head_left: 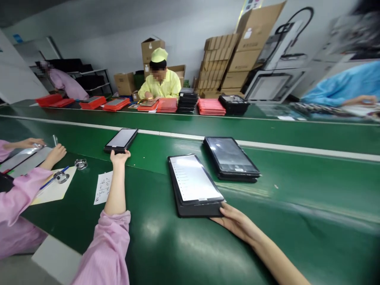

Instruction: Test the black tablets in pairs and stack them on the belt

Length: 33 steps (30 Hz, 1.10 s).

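My left hand (119, 158) reaches out and grips the near edge of a tablet (123, 137) with a pale screen and a thick black body, by the belt's white strip. In front of me, my right hand (236, 222) holds the near right corner of a pair of tablets. The upper tablet (196, 178) has a lit white screen with a column of small marks; a dark slab (198, 210) shows from under its near edge. My right fingers are partly hidden beneath. Just beyond lies a stack of tablets (230, 154) with a grey screen on top, touched by neither hand.
The green work surface (154, 245) carries a handwritten paper slip (103, 188). At left, a co-worker's hands (56, 153) work near a yellowish sheet (59, 188) and metal clips. Across the belt, a person in yellow (162, 83) sits behind red stacks (211, 107); cartons (234, 61) stand behind.
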{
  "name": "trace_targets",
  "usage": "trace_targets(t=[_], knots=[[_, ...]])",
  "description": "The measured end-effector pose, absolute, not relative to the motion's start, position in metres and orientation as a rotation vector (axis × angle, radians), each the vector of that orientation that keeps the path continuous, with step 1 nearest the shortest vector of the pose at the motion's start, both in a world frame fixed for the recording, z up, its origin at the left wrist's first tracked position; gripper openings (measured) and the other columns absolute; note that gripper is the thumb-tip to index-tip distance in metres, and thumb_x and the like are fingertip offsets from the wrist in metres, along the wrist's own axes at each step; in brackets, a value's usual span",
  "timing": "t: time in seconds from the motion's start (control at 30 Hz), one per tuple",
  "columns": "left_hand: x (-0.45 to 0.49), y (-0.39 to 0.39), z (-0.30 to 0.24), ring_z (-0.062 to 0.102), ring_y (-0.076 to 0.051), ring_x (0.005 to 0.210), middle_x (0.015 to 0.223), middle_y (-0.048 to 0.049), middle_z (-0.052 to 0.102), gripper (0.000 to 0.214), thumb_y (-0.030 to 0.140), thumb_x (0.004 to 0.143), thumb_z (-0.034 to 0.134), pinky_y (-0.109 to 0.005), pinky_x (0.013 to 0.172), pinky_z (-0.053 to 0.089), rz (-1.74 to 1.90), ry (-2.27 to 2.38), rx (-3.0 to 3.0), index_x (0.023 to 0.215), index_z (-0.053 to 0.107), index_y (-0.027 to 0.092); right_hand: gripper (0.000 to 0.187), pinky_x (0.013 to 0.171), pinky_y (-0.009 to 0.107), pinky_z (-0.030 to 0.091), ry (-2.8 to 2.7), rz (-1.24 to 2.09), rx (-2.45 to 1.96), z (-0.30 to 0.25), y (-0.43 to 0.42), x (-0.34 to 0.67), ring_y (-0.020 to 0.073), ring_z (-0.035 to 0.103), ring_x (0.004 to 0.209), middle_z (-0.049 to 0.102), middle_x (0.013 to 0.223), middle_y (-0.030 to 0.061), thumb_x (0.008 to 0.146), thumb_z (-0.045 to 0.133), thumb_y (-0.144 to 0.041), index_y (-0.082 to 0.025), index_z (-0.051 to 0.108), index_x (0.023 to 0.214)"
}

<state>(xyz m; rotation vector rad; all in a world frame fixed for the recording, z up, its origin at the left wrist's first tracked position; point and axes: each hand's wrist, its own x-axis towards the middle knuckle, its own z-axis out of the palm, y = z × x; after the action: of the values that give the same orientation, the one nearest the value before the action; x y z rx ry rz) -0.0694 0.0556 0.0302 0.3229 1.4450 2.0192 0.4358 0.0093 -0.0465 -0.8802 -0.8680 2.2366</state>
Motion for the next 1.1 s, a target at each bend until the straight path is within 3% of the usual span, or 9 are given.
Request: trace_targets(t=[0.13, 0.33, 0.53, 0.63, 0.7, 0.77, 0.87, 0.97, 1.1], knots=[[-0.038, 0.061, 0.034, 0.057, -0.017, 0.077, 0.092, -0.0059, 0.048, 0.032, 0.035, 0.102, 0.019, -0.027, 0.057, 0.051, 1.767, 1.189, 0.036, 0.097, 0.047, 0.02, 0.052, 0.114, 0.049, 0.043, -0.838, 2.19, -0.934, -0.048, -0.021, 0.45, 0.034, 0.061, 0.124, 0.066, 0.127, 0.0183, 0.076, 0.085, -0.03, -0.015, 0.066, 0.123], [0.068, 0.041, 0.039, 0.06, -0.012, 0.064, 0.085, -0.0042, 0.054, 0.01, 0.021, 0.097, 0.039, -0.022, 0.052, 0.048, 1.431, 0.957, -0.169, 0.093, 0.047, 0.017, 0.052, 0.115, 0.054, 0.04, -0.79, 2.049, -1.034, -0.049, -0.085, 0.477, 0.0352, 0.06, 0.124, 0.067, 0.128, 0.0139, 0.072, 0.088, -0.039, -0.021, 0.07, 0.118], [0.152, -0.094, 0.028, 0.061, -0.012, 0.061, 0.079, -0.0044, 0.06, 0.008, 0.012, 0.091, 0.047, -0.021, 0.053, 0.047, 1.13, 0.864, -0.269, 0.088, 0.054, 0.014, 0.058, 0.103, 0.052, 0.052, -0.819, 1.814, -1.321, -0.057, -0.176, 0.504, 0.0362, 0.061, 0.121, 0.065, 0.132, 0.0129, 0.079, 0.08, -0.053, -0.026, 0.068, 0.129], [0.177, -0.17, 0.005, 0.062, -0.011, 0.067, 0.085, -0.0069, 0.064, 0.005, 0.016, 0.089, 0.056, -0.019, 0.061, 0.045, 1.004, 0.849, -0.216, 0.089, 0.059, 0.012, 0.068, 0.088, 0.047, 0.061, -1.071, 1.746, -1.499, -0.05, -0.199, 0.527, 0.0342, 0.07, 0.102, 0.073, 0.112, 0.0132, 0.078, 0.074, -0.065, -0.024, 0.067, 0.132], [0.182, -0.211, -0.003, 0.064, -0.013, 0.076, 0.093, -0.0085, 0.066, 0.017, 0.025, 0.088, 0.066, -0.023, 0.069, 0.046, 0.899, 0.828, -0.078, 0.101, 0.064, 0.014, 0.068, 0.081, 0.045, 0.063, -1.44, 1.706, -1.573, -0.036, -0.199, 0.549, 0.0311, 0.073, 0.085, 0.075, 0.095, 0.0112, 0.083, 0.066, -0.068, -0.022, 0.067, 0.132], [0.175, -0.242, 0.0, 0.065, -0.018, 0.085, 0.101, -0.0109, 0.068, 0.04, 0.037, 0.086, 0.071, -0.03, 0.08, 0.046, 0.739, 0.832, 0.111, 0.12, 0.066, 0.017, 0.059, 0.08, 0.045, 0.063, -1.838, 1.494, -1.614, -0.017, -0.19, 0.572, 0.0312, 0.072, 0.085, 0.075, 0.096, 0.0103, 0.088, 0.061, -0.065, -0.023, 0.07, 0.128], [0.15, -0.264, 0.018, 0.064, -0.027, 0.096, 0.106, -0.0124, 0.07, 0.047, 0.052, 0.092, 0.06, -0.042, 0.091, 0.045, 0.589, 0.981, 0.514, 0.127, 0.07, 0.022, 0.049, 0.082, 0.048, 0.06, -2.075, 0.769, -1.682, 0.012, -0.17, 0.579, 0.0335, 0.07, 0.096, 0.073, 0.11, 0.0122, 0.097, 0.052, -0.059, -0.025, 0.071, 0.126], [0.126, -0.255, 0.027, 0.061, -0.033, 0.108, 0.114, -0.012, 0.07, 0.051, 0.059, 0.098, 0.043, -0.049, 0.099, 0.043, 0.838, 1.449, 1.125, 0.127, 0.07, 0.027, 0.044, 0.09, 0.051, 0.055, -2.259, 0.299, -1.435, 0.026, -0.151, 0.533, 0.0327, 0.064, 0.107, 0.067, 0.118, 0.0151, 0.105, 0.043, -0.05, -0.025, 0.068, 0.131], [0.126, -0.218, 0.012, 0.034, -0.044, 0.14, 0.143, -0.0222, 0.054, 0.08, 0.07, 0.098, 0.026, -0.069, 0.114, 0.006, 0.826, 2.179, 1.871, 0.153, 0.041, 0.013, 0.059, 0.108, 0.072, 0.03, -2.642, 0.24, -1.012, 0.021, -0.138, 0.448, 0.0422, 0.033, 0.142, 0.034, 0.156, 0.0195, 0.103, 0.03, -0.064, -0.032, 0.055, 0.146]])
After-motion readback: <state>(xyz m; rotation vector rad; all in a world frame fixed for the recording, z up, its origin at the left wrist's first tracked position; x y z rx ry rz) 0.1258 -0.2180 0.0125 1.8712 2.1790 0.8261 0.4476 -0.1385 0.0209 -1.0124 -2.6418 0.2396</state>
